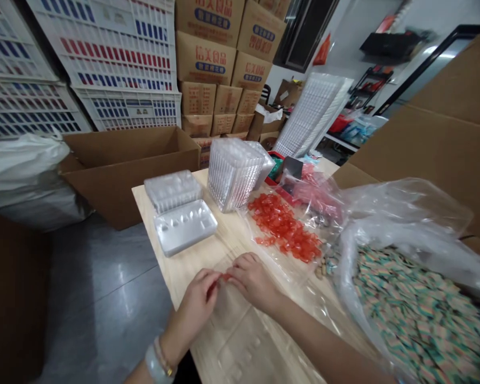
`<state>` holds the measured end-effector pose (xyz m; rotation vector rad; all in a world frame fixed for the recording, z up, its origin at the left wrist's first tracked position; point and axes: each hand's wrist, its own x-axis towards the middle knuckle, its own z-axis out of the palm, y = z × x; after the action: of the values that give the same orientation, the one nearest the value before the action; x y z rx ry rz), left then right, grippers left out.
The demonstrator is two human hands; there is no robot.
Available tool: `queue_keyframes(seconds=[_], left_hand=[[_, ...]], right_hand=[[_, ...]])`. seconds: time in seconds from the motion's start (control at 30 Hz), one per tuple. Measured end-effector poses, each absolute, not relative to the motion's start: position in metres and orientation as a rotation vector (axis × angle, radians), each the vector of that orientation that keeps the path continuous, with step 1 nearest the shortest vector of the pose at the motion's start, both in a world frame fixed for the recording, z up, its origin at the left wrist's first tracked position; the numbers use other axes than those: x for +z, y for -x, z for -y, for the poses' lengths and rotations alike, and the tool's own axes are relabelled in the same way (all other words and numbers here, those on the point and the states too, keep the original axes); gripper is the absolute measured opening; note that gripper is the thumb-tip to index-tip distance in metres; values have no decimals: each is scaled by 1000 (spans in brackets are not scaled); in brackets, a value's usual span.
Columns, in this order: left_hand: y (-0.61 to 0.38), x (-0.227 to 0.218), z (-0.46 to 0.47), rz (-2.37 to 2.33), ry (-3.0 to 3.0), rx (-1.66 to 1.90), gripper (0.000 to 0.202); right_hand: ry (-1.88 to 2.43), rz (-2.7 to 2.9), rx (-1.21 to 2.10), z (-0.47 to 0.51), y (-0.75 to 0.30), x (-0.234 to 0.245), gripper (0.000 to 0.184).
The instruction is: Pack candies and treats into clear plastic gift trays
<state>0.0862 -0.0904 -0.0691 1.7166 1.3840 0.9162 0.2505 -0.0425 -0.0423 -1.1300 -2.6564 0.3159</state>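
My left hand (197, 300) and my right hand (253, 280) meet over the near part of the table, both with fingers pinched. Between their fingertips shows a small red candy piece (226, 277), mostly hidden by the fingers. Beneath and nearer to me lies a clear plastic tray (244, 341) with moulded hollows, hard to make out against the wood. Beyond my right hand, a heap of red candies (282, 224) is spread on a clear plastic sheet. A white-looking plastic tray (186, 226) with a row of hollows sits beyond my left hand.
Stacked clear trays (172, 189) and a taller stack (234, 173) stand at the table's (216, 248) far side. On the right, a plastic-lined container holds striped candies (420, 314). An open cardboard box (132, 165) stands past the far edge, before crates (116, 58) and cartons (208, 58).
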Motion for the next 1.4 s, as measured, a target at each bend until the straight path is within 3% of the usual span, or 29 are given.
queue_keyframes(seconds=[0.3, 0.5, 0.7, 0.83, 1.1, 1.4], left_hand=[[-94, -62, 89, -1449, -1768, 799, 30], [-98, -57, 90, -1382, -1598, 982, 22], [-110, -35, 93, -1222, -767, 995, 18], [-121, -25, 98, -1064, -535, 955, 26], [-126, -24, 106, -974, -536, 887, 28], [-118, -24, 109, -861, -533, 684, 26]], right_hand=[[1194, 2677, 298, 45, -251, -36, 12], [1270, 2502, 406, 65, -249, -35, 12], [1291, 1998, 816, 95, -249, -27, 6], [1223, 1749, 1106, 102, -253, -21, 18], [1494, 1851, 726, 121, -265, -30, 7], [1482, 1982, 582, 127, -262, -33, 8]])
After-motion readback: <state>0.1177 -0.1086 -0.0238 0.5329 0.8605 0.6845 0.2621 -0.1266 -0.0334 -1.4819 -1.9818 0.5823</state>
